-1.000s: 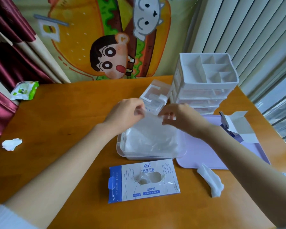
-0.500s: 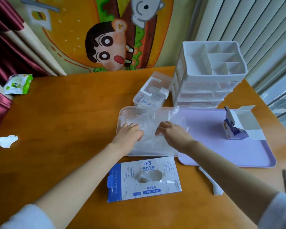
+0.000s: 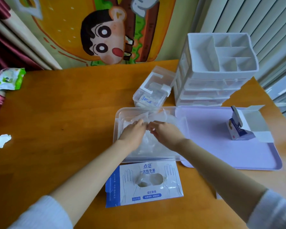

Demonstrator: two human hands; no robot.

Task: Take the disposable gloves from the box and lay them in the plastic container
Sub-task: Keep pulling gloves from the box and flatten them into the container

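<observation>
Drawn closer together since a moment ago, left hand (image 3: 132, 132) and right hand (image 3: 167, 133) on gloves (image 3: 149, 144) inside container (image 3: 117, 116); fingers (image 3: 141, 122) nearly meeting, pinch or press unclear.

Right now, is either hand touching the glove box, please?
No, the left hand and right hand are both on the gloves in the container, apart from the box.

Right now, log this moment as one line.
left hand: resting on clear thin plastic gloves | right hand: pinching gloves | clear rectangular plastic container: holds gloves | blue-and-white glove box: untouched
</observation>
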